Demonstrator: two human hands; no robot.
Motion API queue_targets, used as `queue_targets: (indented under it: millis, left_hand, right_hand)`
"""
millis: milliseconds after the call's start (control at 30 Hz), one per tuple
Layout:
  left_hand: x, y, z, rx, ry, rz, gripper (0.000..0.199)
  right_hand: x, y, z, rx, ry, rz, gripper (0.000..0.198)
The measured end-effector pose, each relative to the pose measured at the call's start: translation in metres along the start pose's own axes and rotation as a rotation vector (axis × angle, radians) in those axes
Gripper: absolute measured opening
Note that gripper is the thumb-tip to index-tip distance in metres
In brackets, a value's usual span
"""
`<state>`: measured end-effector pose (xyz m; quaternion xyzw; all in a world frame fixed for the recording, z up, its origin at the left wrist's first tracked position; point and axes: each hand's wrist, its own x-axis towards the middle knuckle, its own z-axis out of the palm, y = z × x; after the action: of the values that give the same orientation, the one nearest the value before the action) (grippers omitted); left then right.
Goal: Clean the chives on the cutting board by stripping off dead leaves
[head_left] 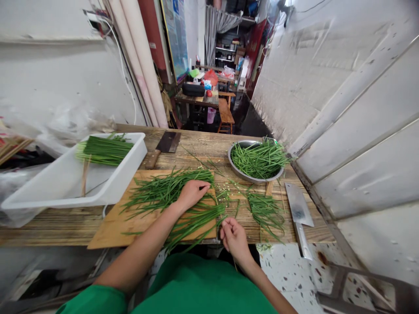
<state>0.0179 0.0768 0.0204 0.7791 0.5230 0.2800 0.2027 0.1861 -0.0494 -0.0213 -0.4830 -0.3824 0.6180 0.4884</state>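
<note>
Long green chives (157, 192) lie in a loose heap on the wooden cutting board (114, 226), with a second bunch of chives (196, 220) nearer to me. My left hand (194, 193) rests over the heap's right end, thumb and fingers pinched together. What is between its fingertips, if anything, is too small to make out. By the board's right edge, my right hand (234, 237) is closed with fingertips together, close to the cut ends of the nearer bunch. A thin pale stalk shows below it; I cannot tell whether the hand grips it.
A metal bowl (231, 168) heaped with chives stands at the back right, a small chive pile (265, 211) before it. One cleaver (298, 209) lies at the right edge, another cleaver (168, 141) behind the board. A white tray (108, 194) with bundled chives is left.
</note>
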Motion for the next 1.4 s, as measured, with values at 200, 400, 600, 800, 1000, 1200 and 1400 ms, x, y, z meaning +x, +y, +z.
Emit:
queue_targets:
  millis: [200, 400, 600, 800, 1000, 1200, 1400]
  left_hand:
    - [-0.001, 0.002, -0.002, 0.035, -0.005, 0.055, 0.027]
    - [-0.005, 0.004, -0.008, 0.066, -0.060, 0.113, 0.028]
    - [-0.029, 0.027, -0.010, 0.043, -0.324, 0.288, 0.028]
    - [-0.022, 0.018, -0.025, 0.180, -0.131, 0.196, 0.028]
    - [0.002, 0.009, -0.017, 0.464, -0.166, 0.143, 0.024]
    - [0.003, 0.013, -0.008, 0.598, -0.183, 0.135, 0.025]
    - [0.001, 0.015, -0.010, 0.581, -0.131, 0.179, 0.025]
  right_hand:
    - [-0.001, -0.001, 0.000, -0.018, 0.003, -0.003, 0.038]
    - [-0.001, 0.000, 0.001, 0.007, 0.001, 0.000, 0.038]
    - [0.002, 0.004, 0.001, 0.020, 0.011, -0.002, 0.038]
    - [0.002, 0.002, 0.002, 0.009, 0.003, -0.012, 0.040]
    - [0.000, 0.001, 0.002, -0.003, 0.017, -0.011, 0.040]
    - [-0.001, 0.000, 0.000, -0.019, 0.010, -0.014, 0.040]
    - [0.000, -0.001, 0.001, -0.031, 0.019, -0.017, 0.040]
